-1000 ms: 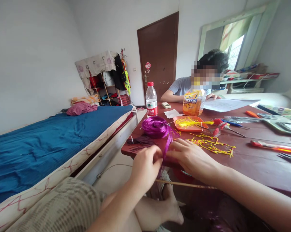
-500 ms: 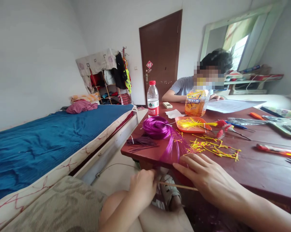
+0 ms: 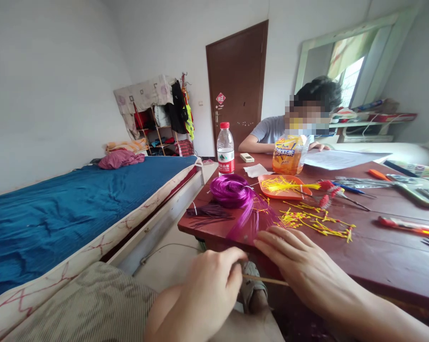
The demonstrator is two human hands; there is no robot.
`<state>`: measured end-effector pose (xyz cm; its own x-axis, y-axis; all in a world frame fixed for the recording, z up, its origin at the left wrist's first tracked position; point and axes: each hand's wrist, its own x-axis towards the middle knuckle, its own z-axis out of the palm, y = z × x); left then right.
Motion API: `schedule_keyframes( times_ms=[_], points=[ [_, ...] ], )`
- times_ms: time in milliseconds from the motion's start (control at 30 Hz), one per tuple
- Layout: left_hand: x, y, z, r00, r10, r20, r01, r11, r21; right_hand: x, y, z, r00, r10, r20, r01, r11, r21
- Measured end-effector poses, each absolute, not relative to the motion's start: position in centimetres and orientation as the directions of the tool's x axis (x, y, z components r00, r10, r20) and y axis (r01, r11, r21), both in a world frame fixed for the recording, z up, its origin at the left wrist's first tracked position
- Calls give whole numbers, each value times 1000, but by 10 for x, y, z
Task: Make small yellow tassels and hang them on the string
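On the dark red table [image 3: 360, 256], one hank of purple strands [image 3: 232, 191] lies at left, near one orange tray [image 3: 282, 195] and two bottles [image 3: 225, 151]. The right hand [image 3: 298, 256] rests flat, fingers extended; the left hand [image 3: 212, 287] curls, its contents impossible to tell. One bed [image 3: 75, 204], one door [image 3: 237, 80] beyond.

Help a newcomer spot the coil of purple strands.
Find the maroon table beside the bed. Near its left edge, in front of the red-capped water bottle, lies the coil of purple strands. Its bright, looped ring sets it apart from the straight, dark bundle nearby.
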<state>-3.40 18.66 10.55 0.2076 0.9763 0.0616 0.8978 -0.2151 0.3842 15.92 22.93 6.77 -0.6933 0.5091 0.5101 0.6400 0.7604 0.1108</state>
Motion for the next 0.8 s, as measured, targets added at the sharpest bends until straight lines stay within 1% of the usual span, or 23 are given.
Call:
schedule_keyframes(
  times_ms=[33,67,167,300,367,533,667,800],
  points=[
    [-33,189,103,232,971,60,878,-236,417,159,229,67,-697,511,504,640,759,115],
    [-32,191,99,239,970,53,873,-238,426,160,228,67,-695,513,503,644,756,118],
    [-35,196,89,179,983,40,888,-179,424,164,225,68,-672,520,527,664,739,117],
    [-36,195,88,185,983,4,798,-152,583,162,228,74,-643,542,540,685,723,90],
    [-33,194,90,170,985,34,762,-153,630,156,231,76,-631,558,539,700,709,86],
    [-28,198,89,127,983,132,754,-182,632,153,236,78,-638,576,511,701,709,75],
    [-28,200,87,58,982,179,781,-156,605,163,233,78,-588,578,566,732,678,67],
    [-26,200,86,53,981,187,782,-157,603,165,239,80,-561,586,584,745,665,49]
  ],
)
